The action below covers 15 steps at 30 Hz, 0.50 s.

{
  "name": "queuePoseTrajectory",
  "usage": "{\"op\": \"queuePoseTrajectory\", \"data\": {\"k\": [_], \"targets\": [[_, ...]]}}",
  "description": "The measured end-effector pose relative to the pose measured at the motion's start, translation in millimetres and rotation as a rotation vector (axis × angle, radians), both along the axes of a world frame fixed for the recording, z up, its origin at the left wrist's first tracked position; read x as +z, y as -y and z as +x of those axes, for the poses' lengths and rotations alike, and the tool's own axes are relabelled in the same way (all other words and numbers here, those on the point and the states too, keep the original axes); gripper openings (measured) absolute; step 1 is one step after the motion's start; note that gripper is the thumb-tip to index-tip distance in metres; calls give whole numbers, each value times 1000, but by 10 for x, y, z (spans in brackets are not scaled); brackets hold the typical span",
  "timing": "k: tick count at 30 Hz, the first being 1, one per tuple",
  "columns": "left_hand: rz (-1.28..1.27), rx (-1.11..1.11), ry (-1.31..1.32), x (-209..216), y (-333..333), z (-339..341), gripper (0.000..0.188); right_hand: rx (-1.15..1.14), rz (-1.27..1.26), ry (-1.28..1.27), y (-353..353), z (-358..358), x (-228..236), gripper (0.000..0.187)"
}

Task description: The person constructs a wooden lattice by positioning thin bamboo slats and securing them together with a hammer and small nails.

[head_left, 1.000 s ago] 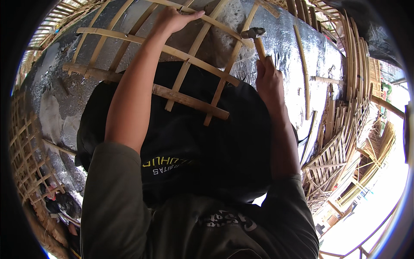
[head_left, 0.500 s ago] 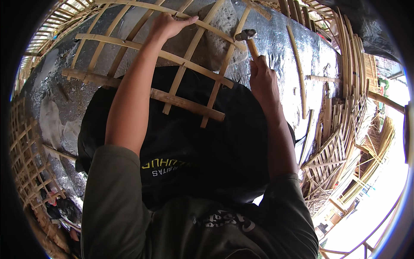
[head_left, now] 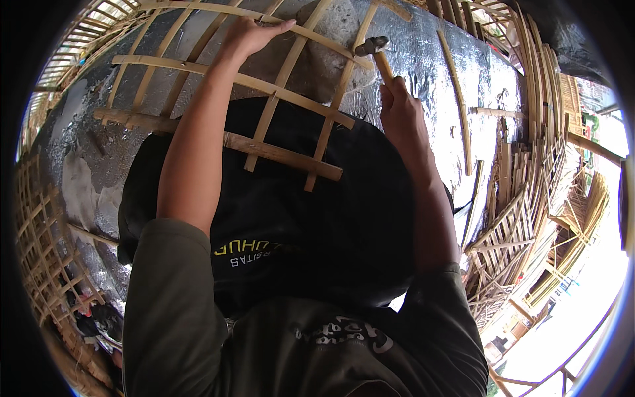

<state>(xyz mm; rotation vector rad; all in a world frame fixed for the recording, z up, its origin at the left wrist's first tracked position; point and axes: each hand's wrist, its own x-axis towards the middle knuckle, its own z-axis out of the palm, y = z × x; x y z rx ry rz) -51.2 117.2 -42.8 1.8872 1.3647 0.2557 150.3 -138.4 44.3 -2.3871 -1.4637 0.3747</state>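
A lattice of crossed bamboo strips (head_left: 283,77) lies over a grey stone (head_left: 329,40), its near end resting across a black cloth (head_left: 370,198) on my lap. At the far strip of the lattice, my left hand (head_left: 250,36) closes round the bamboo, thumb stretched along it to the right. My right hand (head_left: 401,109) is wrapped round the wooden handle of a hammer (head_left: 381,61). The hammer's metal head is beside the right end of that far strip; whether they touch I cannot tell.
Silvery foil sheeting (head_left: 423,59) covers the ground, with a loose bamboo strip (head_left: 456,99) on it. Bundled bamboo slats (head_left: 532,99) and lattice panels (head_left: 506,248) stand along the right. Another woven bamboo lattice (head_left: 49,231) is at the left edge.
The lattice sits slightly further left and higher in view, with my left hand still on it. The hammer head has shifted slightly left and up.
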Motion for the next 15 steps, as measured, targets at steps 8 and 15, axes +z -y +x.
{"op": "queuePoseTrajectory", "data": {"k": [8,15], "targets": [[77,-6,21,-48,-21,37,88,36,39,101,18,-75,-64,18],[200,7,153,-121,26,-23,78,-7,326,96,-6,-166,227,13]]}}
